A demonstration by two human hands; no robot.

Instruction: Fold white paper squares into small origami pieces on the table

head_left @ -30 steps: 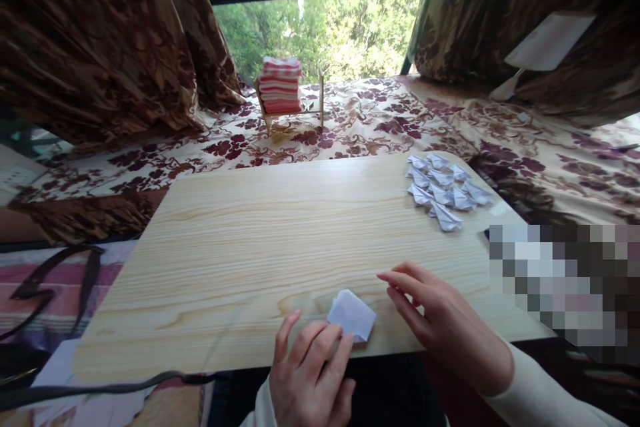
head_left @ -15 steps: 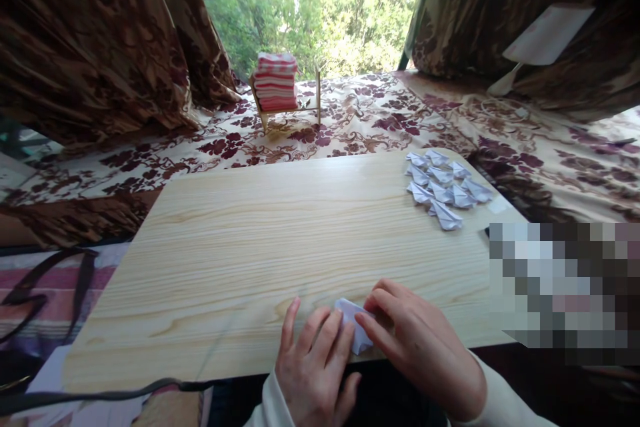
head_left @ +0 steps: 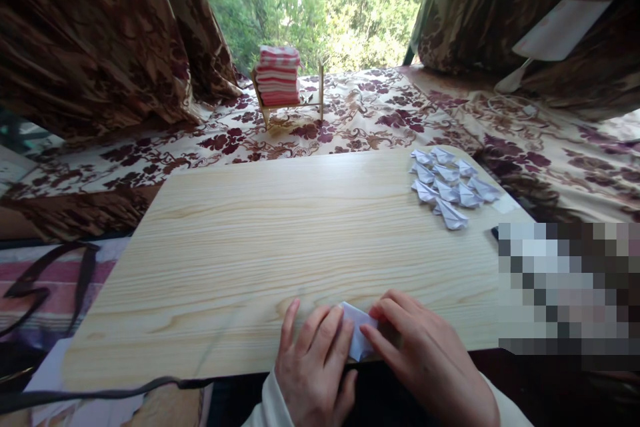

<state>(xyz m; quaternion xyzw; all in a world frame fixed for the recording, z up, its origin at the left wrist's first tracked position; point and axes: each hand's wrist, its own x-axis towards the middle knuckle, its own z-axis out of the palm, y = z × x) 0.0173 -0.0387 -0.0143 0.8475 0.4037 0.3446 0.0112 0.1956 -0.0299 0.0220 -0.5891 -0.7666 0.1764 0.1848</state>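
A small folded piece of white paper (head_left: 361,331) lies at the near edge of the wooden table (head_left: 240,233). My left hand (head_left: 316,359) rests on the paper's left side, its fingers spread and lying flat, with the thumb lower near the table edge. From the other side, my right hand (head_left: 425,350) has its thumb and index finger pinched at the paper's right edge. Part of the paper is hidden beneath the fingers of both hands.
Several folded white paper pieces (head_left: 447,187) sit in a cluster at the table's far right corner. Beyond the table, a small wooden rack (head_left: 321,97) carries a stack of red-and-white cloths (head_left: 279,77) on a floral cover. A white lamp (head_left: 563,30) stands at the back right.
My right hand has shifted slightly right and down, and more of the paper shows between the hands. My left hand stays nearly in place. The camera view has moved a little.
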